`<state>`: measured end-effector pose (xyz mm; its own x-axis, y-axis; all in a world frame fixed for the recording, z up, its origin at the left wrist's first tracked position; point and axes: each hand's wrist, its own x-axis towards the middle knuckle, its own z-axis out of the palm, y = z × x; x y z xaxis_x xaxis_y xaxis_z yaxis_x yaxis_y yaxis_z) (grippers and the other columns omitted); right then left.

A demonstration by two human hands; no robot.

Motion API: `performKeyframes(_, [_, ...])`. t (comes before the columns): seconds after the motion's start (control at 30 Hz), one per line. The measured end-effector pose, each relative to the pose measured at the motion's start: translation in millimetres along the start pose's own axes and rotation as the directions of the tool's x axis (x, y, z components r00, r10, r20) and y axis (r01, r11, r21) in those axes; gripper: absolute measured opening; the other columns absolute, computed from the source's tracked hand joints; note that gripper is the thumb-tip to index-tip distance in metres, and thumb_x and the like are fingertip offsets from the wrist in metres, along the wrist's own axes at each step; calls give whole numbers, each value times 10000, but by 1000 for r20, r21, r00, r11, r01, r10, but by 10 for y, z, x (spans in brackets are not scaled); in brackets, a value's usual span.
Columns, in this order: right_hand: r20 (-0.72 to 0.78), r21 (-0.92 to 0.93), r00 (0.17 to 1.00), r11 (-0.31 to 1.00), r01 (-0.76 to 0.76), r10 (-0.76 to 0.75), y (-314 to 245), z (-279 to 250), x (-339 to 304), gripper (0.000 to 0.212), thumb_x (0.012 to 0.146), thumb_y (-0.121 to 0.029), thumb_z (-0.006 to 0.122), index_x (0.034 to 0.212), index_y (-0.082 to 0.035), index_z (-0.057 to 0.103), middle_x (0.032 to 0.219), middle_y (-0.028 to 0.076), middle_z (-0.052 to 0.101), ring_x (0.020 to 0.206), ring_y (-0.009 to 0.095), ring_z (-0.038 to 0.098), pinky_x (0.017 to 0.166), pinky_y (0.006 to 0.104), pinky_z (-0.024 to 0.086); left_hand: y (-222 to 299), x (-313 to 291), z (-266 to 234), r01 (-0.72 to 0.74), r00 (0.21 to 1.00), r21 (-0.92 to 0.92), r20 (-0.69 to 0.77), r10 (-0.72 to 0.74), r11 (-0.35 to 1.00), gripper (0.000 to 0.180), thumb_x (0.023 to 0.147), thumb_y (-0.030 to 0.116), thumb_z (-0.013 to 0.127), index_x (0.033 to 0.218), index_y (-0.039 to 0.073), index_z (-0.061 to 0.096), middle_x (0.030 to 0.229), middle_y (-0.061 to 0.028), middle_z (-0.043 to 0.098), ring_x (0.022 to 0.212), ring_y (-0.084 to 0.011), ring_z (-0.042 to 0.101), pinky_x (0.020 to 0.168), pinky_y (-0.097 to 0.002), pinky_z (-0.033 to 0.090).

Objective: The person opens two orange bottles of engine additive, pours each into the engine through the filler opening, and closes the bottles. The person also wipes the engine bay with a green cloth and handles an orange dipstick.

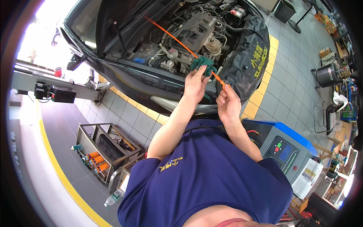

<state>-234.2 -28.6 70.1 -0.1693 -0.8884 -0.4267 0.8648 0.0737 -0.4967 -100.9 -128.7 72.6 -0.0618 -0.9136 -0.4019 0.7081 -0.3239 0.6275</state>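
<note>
Over the open engine bay (166, 41) of a dark car, my two hands hold a long, thin orange dipstick (172, 37) slantwise. My left hand (196, 85) is closed round a green cloth (204, 65), which is wrapped about the lower part of the dipstick. Just right of it, my right hand (229, 101) pinches the orange handle end. The dipstick's far end points up and left, above the engine. Part of its length is hidden inside the cloth.
A black fender cover (245, 56) lies over the car's front. At left stands a metal tool cart (109, 145) with orange-handled tools. A grey and blue machine (281, 147) stands close on my right. A lift arm (72, 81) reaches beside the car. Equipment lines the far right.
</note>
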Motion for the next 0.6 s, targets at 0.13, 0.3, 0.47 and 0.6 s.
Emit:
performKeyframes(0.13, [-33,-29,998,998,53,-54,-48,7,13,130,1139,-150,730,1147,-35,671,853,17,581,697,114,510,634,264,418,107,-29,-150,-215,971,523,26,237,825,233,1164,166,708,1200,-64,703,976,-68,703,823,-154,740,690,-324,663])
performKeyframes(0.3, [30,-84,999,996,12,-9,3,34,15,116,1158,-177,693,1170,-64,672,860,4,561,705,117,492,662,272,406,159,-137,-115,-202,970,372,201,134,906,218,1183,185,681,1169,-28,724,1007,-76,727,810,-167,752,708,-321,651])
performKeyframes(0.47, [-25,-10,999,999,-48,48,-42,-176,207,107,1151,-205,701,1178,-104,679,850,-1,558,699,126,483,658,274,394,26,-32,-463,-83,996,441,70,58,894,226,1185,206,662,1190,-7,736,973,-66,729,841,-193,772,788,-344,653])
performKeyframes(0.6, [-126,117,992,993,7,8,-297,-609,378,104,1145,-187,690,1143,-86,663,846,-5,564,709,122,469,662,291,387,-388,257,-1181,55,998,725,-54,-22,687,277,1164,278,704,1197,9,757,963,-58,739,860,-186,775,782,-318,626])
